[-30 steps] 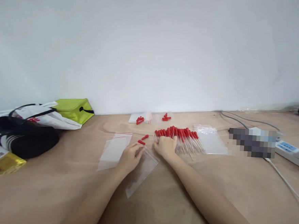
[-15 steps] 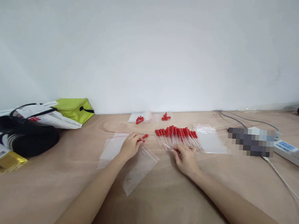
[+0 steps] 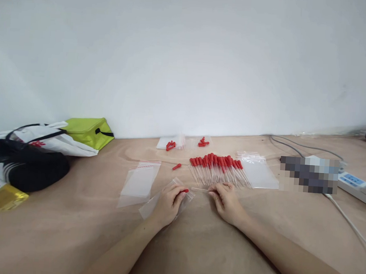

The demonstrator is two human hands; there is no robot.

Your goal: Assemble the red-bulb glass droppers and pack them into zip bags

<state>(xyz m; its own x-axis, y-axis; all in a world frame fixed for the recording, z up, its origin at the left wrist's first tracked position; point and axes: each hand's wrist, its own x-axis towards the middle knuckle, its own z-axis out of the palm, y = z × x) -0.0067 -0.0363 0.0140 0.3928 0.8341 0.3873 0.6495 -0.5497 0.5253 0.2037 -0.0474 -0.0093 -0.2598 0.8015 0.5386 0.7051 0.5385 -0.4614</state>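
My left hand (image 3: 169, 203) pinches a red rubber dropper bulb (image 3: 184, 191) above a clear zip bag (image 3: 149, 209) on the table. My right hand (image 3: 225, 201) is closed on a thin clear dropper tube (image 3: 199, 190), whose end points left towards the bulb. A gap separates tube and bulb. Behind my right hand lies a fanned row of droppers (image 3: 217, 166) with red bulbs and clear stems. One loose red bulb (image 3: 176, 166) rests on the table beyond my left hand.
Flat zip bags (image 3: 139, 182) lie at left, more bags (image 3: 260, 173) at right. Two small groups of red bulbs (image 3: 171, 145) sit on bags near the wall. Far left are a black cap (image 3: 42, 171) and a green bag (image 3: 87, 131); a power strip (image 3: 352, 180) and cables are at right.
My left hand has drawn a red bulb nearer and to the right, leaving another behind. My right hand has pulled a tube slightly towards me from the row. The clear bag has shifted.
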